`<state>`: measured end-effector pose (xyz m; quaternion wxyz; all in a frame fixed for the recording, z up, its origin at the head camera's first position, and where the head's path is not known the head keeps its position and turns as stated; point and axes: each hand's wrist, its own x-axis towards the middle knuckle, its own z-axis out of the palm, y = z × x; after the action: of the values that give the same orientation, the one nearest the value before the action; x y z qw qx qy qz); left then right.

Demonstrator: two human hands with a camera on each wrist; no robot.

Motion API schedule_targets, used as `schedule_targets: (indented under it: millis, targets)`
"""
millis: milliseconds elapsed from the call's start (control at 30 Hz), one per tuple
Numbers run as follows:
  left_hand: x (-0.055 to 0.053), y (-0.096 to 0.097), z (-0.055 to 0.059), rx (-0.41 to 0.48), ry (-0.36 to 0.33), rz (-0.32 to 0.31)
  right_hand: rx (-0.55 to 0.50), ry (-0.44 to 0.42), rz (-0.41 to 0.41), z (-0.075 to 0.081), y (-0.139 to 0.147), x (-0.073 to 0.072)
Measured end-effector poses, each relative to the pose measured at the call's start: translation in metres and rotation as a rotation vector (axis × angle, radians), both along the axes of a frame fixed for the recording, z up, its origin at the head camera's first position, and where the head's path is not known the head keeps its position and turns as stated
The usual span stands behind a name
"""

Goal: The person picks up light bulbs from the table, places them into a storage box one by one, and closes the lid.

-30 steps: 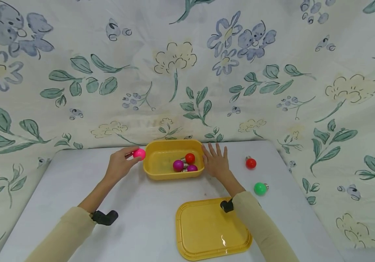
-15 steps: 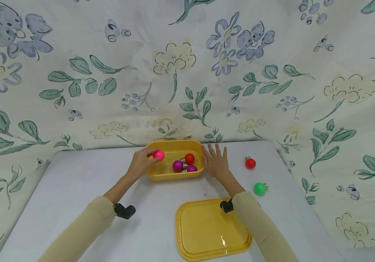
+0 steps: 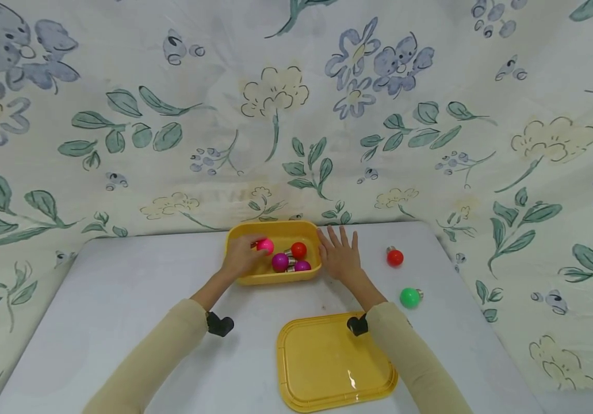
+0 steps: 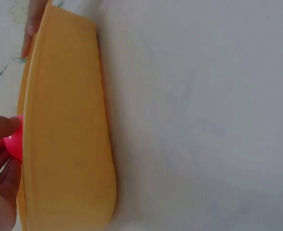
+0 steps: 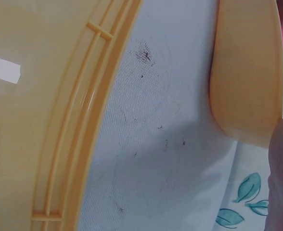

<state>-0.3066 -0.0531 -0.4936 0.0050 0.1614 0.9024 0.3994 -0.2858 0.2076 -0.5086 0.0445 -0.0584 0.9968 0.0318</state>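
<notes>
My left hand [image 3: 240, 256] reaches over the left end of a yellow plastic tub [image 3: 275, 279] and pinches a bright pink light bulb [image 3: 265, 246] inside it. In the left wrist view the thumb and fingers are round the pink bulb [image 4: 14, 139] behind the tub's wall [image 4: 67, 125]; its base is hidden. Beside it in the tub lie a red bulb [image 3: 298, 250] and two purple bulbs, one left [image 3: 279, 263] and one right [image 3: 303, 265]. My right hand [image 3: 340, 256], fingers straight and spread, touches the tub's right end.
A yellow lid [image 3: 327, 362] lies flat on the white table [image 3: 146, 305] in front of the tub, partly under my right forearm. To the right lie a red bulb [image 3: 395, 257] and a green bulb [image 3: 410, 297]. Floral cloth [image 3: 213, 115] hangs behind the table.
My left hand has moved right, bringing the pink bulb from outside the tub's left end to inside it near the other bulbs. The right hand has stayed at the tub's right end.
</notes>
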Motion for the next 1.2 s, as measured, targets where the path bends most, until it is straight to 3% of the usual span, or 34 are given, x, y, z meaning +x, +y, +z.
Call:
schedule_targets:
  millis: [167, 500, 733, 1200]
  targets:
    - [-0.003, 0.01, -0.002, -0.03, -0.02, -0.013, 0.002, -0.01, -0.006, 0.0, -0.001, -0.001]
    - [-0.009, 0.024, -0.005, 0.014, -0.084, -0.018, 0.006, -0.01, -0.005, 0.0, -0.002, 0.001]
    - [-0.014, 0.029, -0.008, 0.001, -0.074, -0.026, 0.019, -0.01, -0.006, 0.001, -0.001, 0.001]
    - [-0.018, 0.038, -0.016, -0.006, -0.125, -0.011, 0.01, -0.002, -0.008, 0.0, -0.001, 0.001]
